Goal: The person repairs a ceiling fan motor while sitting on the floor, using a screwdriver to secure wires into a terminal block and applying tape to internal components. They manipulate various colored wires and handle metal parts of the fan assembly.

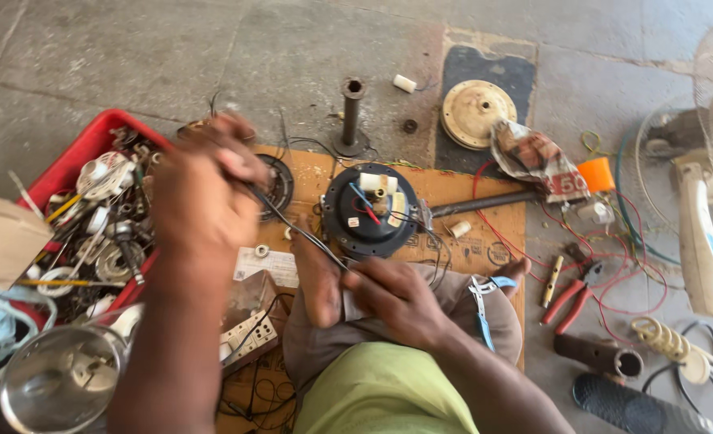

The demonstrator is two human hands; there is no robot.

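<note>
My left hand [200, 189] is raised over the red tray's edge, fingers closed on a dark wire [292, 229] that runs taut down to my right hand [393, 293]. My right hand grips the wire's lower end just above my lap. Behind the wire, on a cardboard sheet [485, 193], sits a round black fan motor [370, 210] with white parts and coloured leads on top. A bare foot [316, 273] rests beside my right hand.
A red tray [83, 153] of screws, tools and small parts lies at left, a steel bowl [59, 378] below it. Red pliers [569, 293], red wires, a dark tube [598, 354], a cream round cover [477, 112], a metal post [351, 112] and a white fan [702, 241] lie around.
</note>
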